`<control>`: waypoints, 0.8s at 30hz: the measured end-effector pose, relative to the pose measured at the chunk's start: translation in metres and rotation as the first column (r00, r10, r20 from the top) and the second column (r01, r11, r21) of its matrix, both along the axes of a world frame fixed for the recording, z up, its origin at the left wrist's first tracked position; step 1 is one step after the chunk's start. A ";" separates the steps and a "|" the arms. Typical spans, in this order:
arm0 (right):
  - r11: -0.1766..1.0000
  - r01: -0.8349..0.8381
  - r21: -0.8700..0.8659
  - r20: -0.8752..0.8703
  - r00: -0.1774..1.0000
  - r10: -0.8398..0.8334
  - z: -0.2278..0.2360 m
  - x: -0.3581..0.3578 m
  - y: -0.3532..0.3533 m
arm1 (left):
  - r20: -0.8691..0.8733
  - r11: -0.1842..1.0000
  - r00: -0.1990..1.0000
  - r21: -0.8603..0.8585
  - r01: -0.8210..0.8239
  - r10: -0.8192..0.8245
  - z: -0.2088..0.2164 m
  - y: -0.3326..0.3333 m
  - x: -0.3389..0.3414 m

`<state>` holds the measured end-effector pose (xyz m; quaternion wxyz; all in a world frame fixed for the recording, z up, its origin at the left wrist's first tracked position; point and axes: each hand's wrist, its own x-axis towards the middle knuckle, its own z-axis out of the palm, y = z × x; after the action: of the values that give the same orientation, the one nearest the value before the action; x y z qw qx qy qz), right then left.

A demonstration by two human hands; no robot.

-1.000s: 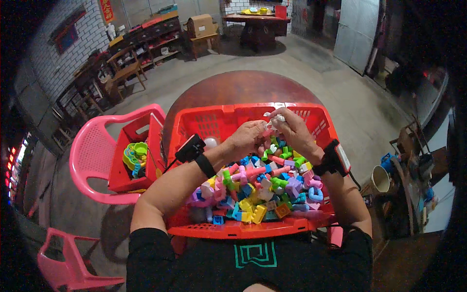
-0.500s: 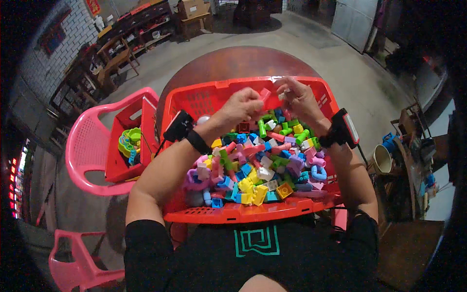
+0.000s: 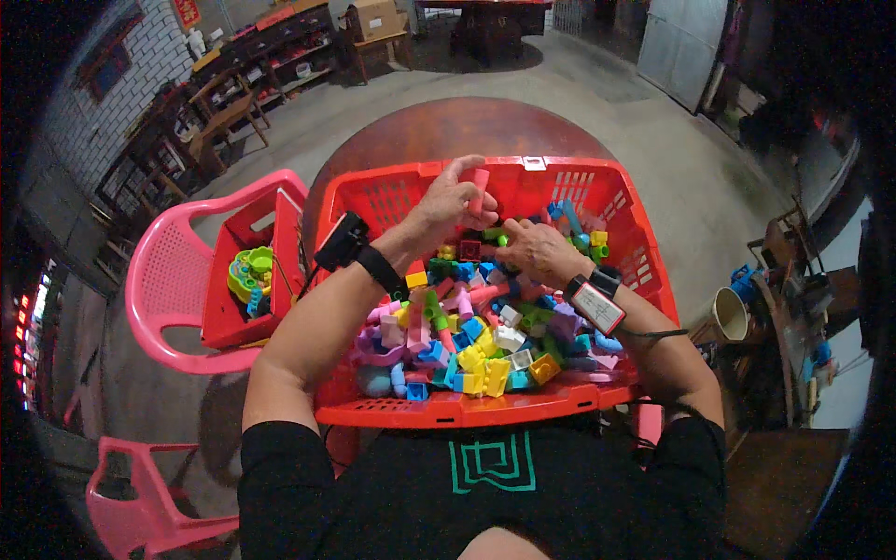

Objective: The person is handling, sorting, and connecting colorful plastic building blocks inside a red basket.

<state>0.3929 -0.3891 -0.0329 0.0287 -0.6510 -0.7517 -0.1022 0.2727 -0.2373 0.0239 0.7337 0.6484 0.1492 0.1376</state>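
A red plastic basket [image 3: 448, 409] holds a heap of toy building blocks [image 3: 476, 327] in many colours, mixed with tube-shaped pieces. Over the basket's far left part, my left hand [image 3: 455, 201] is closed on a pink block [image 3: 479, 190], which stands up from between the thumb and fingers. My right hand [image 3: 541, 252] is down at the far middle of the heap, beside light green pieces. Its fingers are curled against the blocks, and their tips are partly hidden, so I cannot tell whether they grip a piece.
The basket stands on a round brown table [image 3: 467, 117]. To the left, a pink chair [image 3: 168, 271] carries a red box [image 3: 224, 308] with a green and yellow toy [image 3: 250, 275] inside. Another pink chair [image 3: 149, 495] is at lower left. A pale bucket [image 3: 731, 313] sits at right.
My right hand has dropped from above the far rim into the heap, moving left and nearer. My left hand has shifted slightly left and turned, still holding the pink block, now more upright.
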 end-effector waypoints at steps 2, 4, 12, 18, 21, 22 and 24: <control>0.998 -0.064 0.005 0.008 0.998 0.064 0.001 0.003 0.001 | -0.004 0.998 0.999 -0.044 0.053 -0.053 -0.001 0.004 0.001; 0.991 -0.071 0.113 -0.111 0.990 0.084 -0.001 0.006 0.002 | 0.041 0.994 0.999 -0.104 0.023 -0.019 -0.011 0.010 0.005; 0.973 0.230 0.024 -0.979 0.203 -0.023 0.057 0.021 -0.009 | 0.082 0.993 0.992 0.061 -0.099 0.093 -0.005 0.004 0.006; 0.957 0.236 0.168 -0.984 -0.012 0.176 0.059 0.021 -0.013 | 0.042 0.991 0.990 0.027 0.131 -0.132 0.002 -0.008 0.000; 0.975 0.176 0.138 -0.979 -0.123 0.161 0.057 0.024 -0.015 | -0.042 0.975 0.978 0.072 0.209 -0.207 -0.003 -0.007 0.001; 0.984 0.127 0.129 -0.979 -0.145 0.147 0.056 0.026 -0.016 | -0.065 0.974 0.974 0.043 0.220 -0.217 -0.006 -0.008 0.001; 0.983 0.144 0.111 -0.979 -0.153 0.133 0.056 0.020 -0.013 | -0.087 0.975 0.971 -0.027 0.222 -0.224 -0.003 -0.016 -0.002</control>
<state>0.4131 -0.4022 0.0231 0.6481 -0.4978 -0.4503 0.3597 0.2708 -0.2530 0.0209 0.7426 0.6603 0.1093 0.0241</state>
